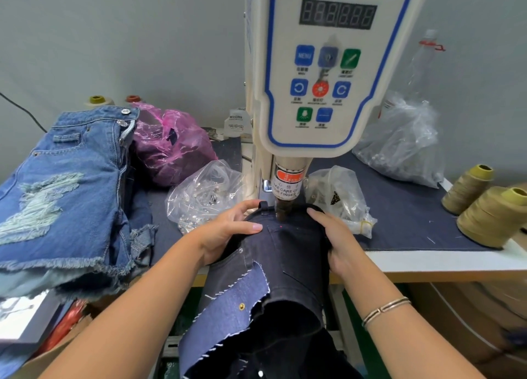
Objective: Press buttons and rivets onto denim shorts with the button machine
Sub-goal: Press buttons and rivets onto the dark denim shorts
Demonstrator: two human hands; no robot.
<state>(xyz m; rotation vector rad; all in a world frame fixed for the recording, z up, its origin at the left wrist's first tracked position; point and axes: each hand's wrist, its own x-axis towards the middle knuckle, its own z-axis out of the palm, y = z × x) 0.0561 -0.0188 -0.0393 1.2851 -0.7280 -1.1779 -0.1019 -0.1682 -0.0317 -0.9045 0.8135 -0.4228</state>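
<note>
Hanging off the near edge of the white worktable [445,260], the pair of dark navy denim shorts [288,267] had its waistband tucked under the brown metal punch [283,212] of the cream, blue-trimmed button machine [328,73]. Its long axis ran from the punch at the far end toward the onlooker, legs trailing down and near. A tiny red guide dot [281,226] sat on the cloth just near of the punch, apparently marking where the fastener should land.

The left hand [231,230] lay on the left of the waistband, fingers fairly straight and pressing the fabric; the right hand [339,244] curled round the right edge, gripping it. Held so, the two seemed to stretch the denim flat while staying clear of the punch.

A clear plastic bag of silvery studs [199,199] lay just left of the machine, within easy reach. Farther left rested a stack of light blue ripped denim shorts [65,185], buttons already on the top pair.
</note>
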